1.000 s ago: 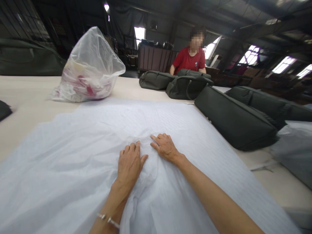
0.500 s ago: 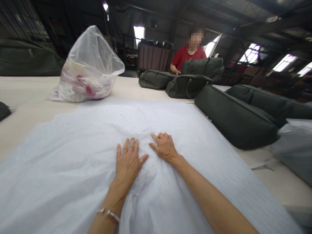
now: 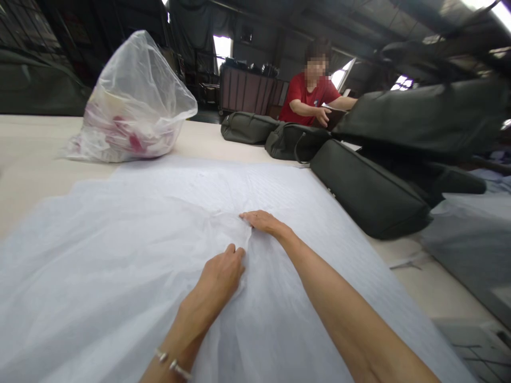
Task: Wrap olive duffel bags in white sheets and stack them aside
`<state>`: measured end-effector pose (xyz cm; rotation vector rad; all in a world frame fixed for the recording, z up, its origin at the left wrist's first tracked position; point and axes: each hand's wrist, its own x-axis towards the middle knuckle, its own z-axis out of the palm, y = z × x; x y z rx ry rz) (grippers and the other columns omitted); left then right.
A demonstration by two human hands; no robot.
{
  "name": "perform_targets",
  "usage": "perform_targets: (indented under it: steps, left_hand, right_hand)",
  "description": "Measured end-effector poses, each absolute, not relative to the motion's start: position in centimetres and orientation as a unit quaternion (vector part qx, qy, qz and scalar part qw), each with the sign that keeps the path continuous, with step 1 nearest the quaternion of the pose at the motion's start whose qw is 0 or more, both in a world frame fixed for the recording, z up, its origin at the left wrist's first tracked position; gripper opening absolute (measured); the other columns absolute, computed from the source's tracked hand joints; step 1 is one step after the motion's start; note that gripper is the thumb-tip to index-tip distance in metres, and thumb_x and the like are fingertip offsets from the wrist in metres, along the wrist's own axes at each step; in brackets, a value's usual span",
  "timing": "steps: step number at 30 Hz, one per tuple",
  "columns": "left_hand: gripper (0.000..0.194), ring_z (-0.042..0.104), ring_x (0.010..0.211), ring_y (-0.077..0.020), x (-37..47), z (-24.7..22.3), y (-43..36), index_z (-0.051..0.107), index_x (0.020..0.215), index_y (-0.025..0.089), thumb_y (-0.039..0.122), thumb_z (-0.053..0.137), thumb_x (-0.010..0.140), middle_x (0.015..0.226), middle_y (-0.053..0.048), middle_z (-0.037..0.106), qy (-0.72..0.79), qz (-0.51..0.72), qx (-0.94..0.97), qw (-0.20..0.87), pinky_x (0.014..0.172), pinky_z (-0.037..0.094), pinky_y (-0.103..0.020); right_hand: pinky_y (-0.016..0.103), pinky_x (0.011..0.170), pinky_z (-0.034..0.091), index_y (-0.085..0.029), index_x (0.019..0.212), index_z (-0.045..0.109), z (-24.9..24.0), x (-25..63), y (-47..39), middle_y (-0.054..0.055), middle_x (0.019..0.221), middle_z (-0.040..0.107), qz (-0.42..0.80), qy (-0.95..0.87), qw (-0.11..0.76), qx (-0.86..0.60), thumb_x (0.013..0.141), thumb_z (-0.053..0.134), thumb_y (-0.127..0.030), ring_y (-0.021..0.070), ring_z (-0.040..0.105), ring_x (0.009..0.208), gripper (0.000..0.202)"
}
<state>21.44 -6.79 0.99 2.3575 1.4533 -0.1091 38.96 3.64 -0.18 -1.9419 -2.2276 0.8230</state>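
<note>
A large sheet of thin white material (image 3: 120, 255) lies wrinkled over the table in front of me. Near its middle my left hand (image 3: 225, 268), with a bracelet at the wrist, has its fingers closed on a fold of the sheet. A little farther forward and to the right, my right hand (image 3: 259, 219) pinches the sheet between thumb and fingers. A raised crease runs between the two hands.
A clear plastic bag (image 3: 136, 106) with pink and white contents stands at the back left. Dark green bags (image 3: 367, 186) line the right side. Behind them a person in red (image 3: 307, 98) reaches toward a large dark bag (image 3: 423, 117). A grey cover (image 3: 475, 239) lies at the right.
My left hand has gone from spread flat to closed on the sheet. My right hand has shifted slightly and now pinches it. The large dark bag at the right has been raised and moved nearer.
</note>
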Motion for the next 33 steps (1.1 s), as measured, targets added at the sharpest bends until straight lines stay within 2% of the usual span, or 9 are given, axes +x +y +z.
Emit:
perform_targets:
  steps: [4, 10, 13, 17, 21, 24, 27, 30, 33]
  left_hand:
    - [0.02, 0.067, 0.086, -0.0229, 20.7, 1.6, -6.7, 0.051, 0.113, 0.021, 0.022, 0.041, 0.095, 0.103, -0.007, 0.064, 0.543, -0.054, 0.81, 0.215, 0.071, 0.047, -0.033]
    - [0.022, 0.068, 0.083, -0.0228, 19.6, 2.6, -8.9, 0.052, 0.1, 0.02, 0.031, 0.032, 0.1, 0.091, -0.006, 0.067, 0.543, -0.061, 0.806, 0.228, 0.07, 0.045, -0.033]
    - [0.024, 0.069, 0.084, -0.0216, 18.9, 2.9, -11.5, 0.052, 0.108, 0.019, 0.017, 0.031, 0.098, 0.097, -0.008, 0.068, 0.541, -0.107, 0.807, 0.211, 0.07, 0.047, -0.032]
    - [0.053, 0.07, 0.092, -0.0213, 19.6, 3.3, -14.6, 0.048, 0.128, 0.015, -0.007, 0.028, 0.084, 0.105, -0.013, 0.068, 0.534, -0.183, 0.803, 0.191, 0.076, 0.051, -0.031]
    - [0.067, 0.07, 0.09, -0.0252, 21.3, 3.9, -16.6, 0.036, 0.144, 0.007, -0.011, 0.023, 0.08, 0.104, -0.019, 0.068, 0.533, -0.217, 0.809, 0.124, 0.073, 0.055, -0.035]
    - [0.057, 0.069, 0.085, -0.0251, 21.7, 4.4, -16.0, 0.052, 0.131, 0.009, -0.006, 0.023, 0.085, 0.098, -0.018, 0.068, 0.423, -0.184, 0.886, 0.05, 0.072, 0.055, -0.037]
    - [0.034, 0.067, 0.08, -0.0229, 22.2, 4.9, -12.7, 0.067, 0.096, 0.015, 0.002, 0.036, 0.089, 0.086, -0.011, 0.068, 0.314, -0.18, 0.931, 0.047, 0.071, 0.052, -0.035]
    - [0.01, 0.062, 0.104, -0.0254, 23.0, 4.0, -9.0, 0.065, 0.092, 0.018, 0.021, 0.056, 0.09, 0.101, -0.009, 0.067, 0.275, -0.116, 0.953, 0.049, 0.091, 0.048, -0.04]
    - [0.058, 0.036, 0.139, -0.031, 23.2, 1.2, -7.4, 0.052, 0.129, 0.016, 0.05, 0.065, 0.084, 0.14, -0.015, 0.051, 0.341, 0.007, 0.94, 0.021, 0.115, 0.028, -0.051]
  right_hand:
    - [0.041, 0.109, 0.03, -0.037, 0.13, 0.059, -1.2, 38.7, 2.7, -0.004, 0.136, 0.059, 0.239, -0.721, 0.074, -0.647, 0.098, 0.034, -0.043, 0.0207, 0.052, 0.126, 0.041]
    - [0.045, 0.111, 0.025, -0.039, 0.126, 0.062, -1.3, 38.5, 2.4, -0.004, 0.135, 0.06, 0.248, -0.711, 0.097, -0.651, 0.097, 0.037, -0.045, 0.0214, 0.051, 0.127, 0.039]
    - [0.046, 0.111, 0.024, -0.038, 0.123, 0.064, -1.0, 38.6, 2.7, -0.004, 0.134, 0.062, 0.267, -0.703, 0.096, -0.652, 0.095, 0.041, -0.045, 0.0222, 0.052, 0.126, 0.037]
    - [0.045, 0.109, 0.026, -0.038, 0.125, 0.063, -1.1, 38.6, 2.7, -0.001, 0.133, 0.062, 0.265, -0.706, 0.094, -0.65, 0.094, 0.043, -0.047, 0.0225, 0.053, 0.124, 0.039]
    - [0.044, 0.105, 0.028, -0.036, 0.13, 0.06, -1.2, 38.6, 2.3, 0.004, 0.13, 0.063, 0.25, -0.713, 0.087, -0.649, 0.087, 0.053, -0.051, 0.0247, 0.055, 0.12, 0.046]
    - [0.044, 0.104, 0.03, -0.037, 0.13, 0.06, -1.0, 38.6, 2.1, 0.004, 0.128, 0.063, 0.243, -0.72, 0.083, -0.645, 0.089, 0.049, -0.046, 0.0243, 0.055, 0.118, 0.043]
    - [0.044, 0.103, 0.03, -0.04, 0.13, 0.059, -1.0, 38.6, 2.1, 0.004, 0.126, 0.064, 0.228, -0.729, 0.084, -0.64, 0.093, 0.043, -0.039, 0.0236, 0.055, 0.118, 0.04]
    - [0.044, 0.102, 0.03, -0.041, 0.131, 0.057, -1.4, 38.6, 2.1, 0.004, 0.126, 0.063, 0.206, -0.735, 0.087, -0.64, 0.094, 0.042, -0.041, 0.0239, 0.054, 0.118, 0.04]
    - [0.043, 0.1, 0.031, -0.042, 0.131, 0.057, -1.8, 38.6, 2.0, 0.004, 0.127, 0.062, 0.194, -0.736, 0.088, -0.643, 0.094, 0.043, -0.043, 0.0234, 0.054, 0.118, 0.039]
